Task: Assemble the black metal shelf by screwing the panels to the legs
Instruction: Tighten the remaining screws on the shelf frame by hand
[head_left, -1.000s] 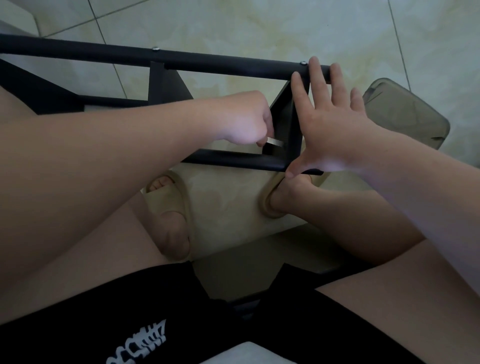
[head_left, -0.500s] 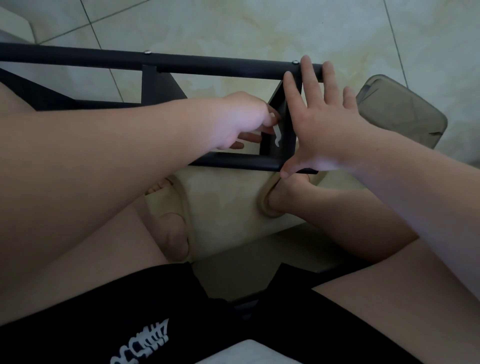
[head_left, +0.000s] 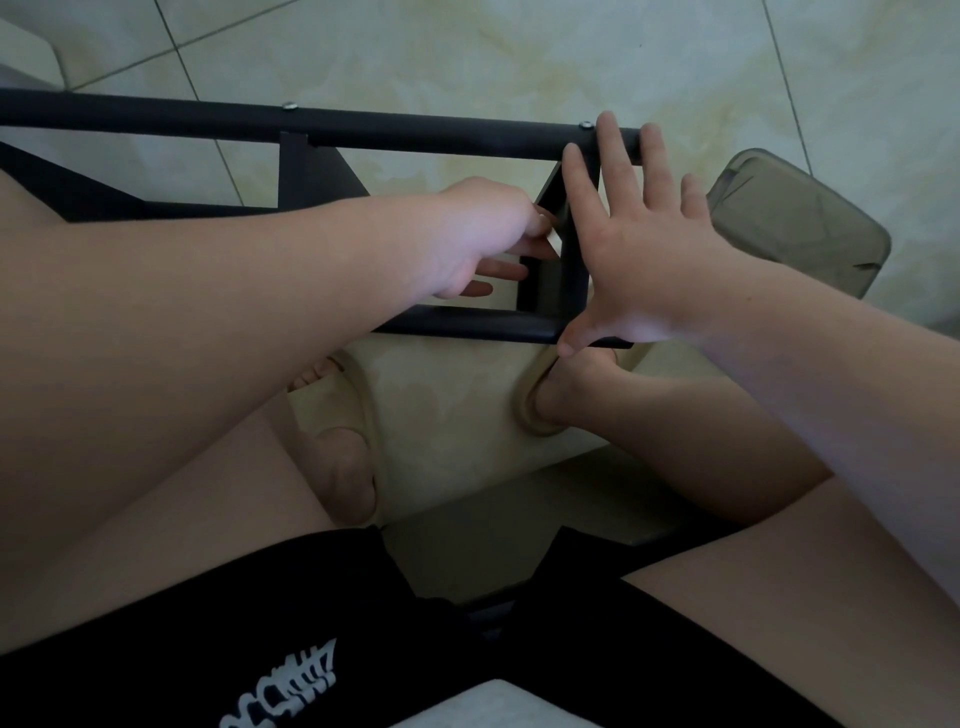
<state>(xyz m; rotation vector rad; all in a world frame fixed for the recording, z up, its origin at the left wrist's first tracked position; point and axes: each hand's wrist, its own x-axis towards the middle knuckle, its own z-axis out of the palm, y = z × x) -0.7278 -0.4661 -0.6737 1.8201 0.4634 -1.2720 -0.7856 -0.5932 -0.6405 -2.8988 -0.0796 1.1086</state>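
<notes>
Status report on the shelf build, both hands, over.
Right hand open, spread flat on panel, fingers on top leg. Left hand fingertips at panel's edge; grip unclear. Two screw heads showing on top leg. Nothing seen blocking.

Head-worn view, steeply downward, seemingly close.

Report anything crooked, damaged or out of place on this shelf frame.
Nothing stands out. The screw heads on the upper leg sit flat, and no bent or loose part shows. The right hand presses flat on the end panel; the left hand covers its joint, so that spot cannot be judged.
</notes>
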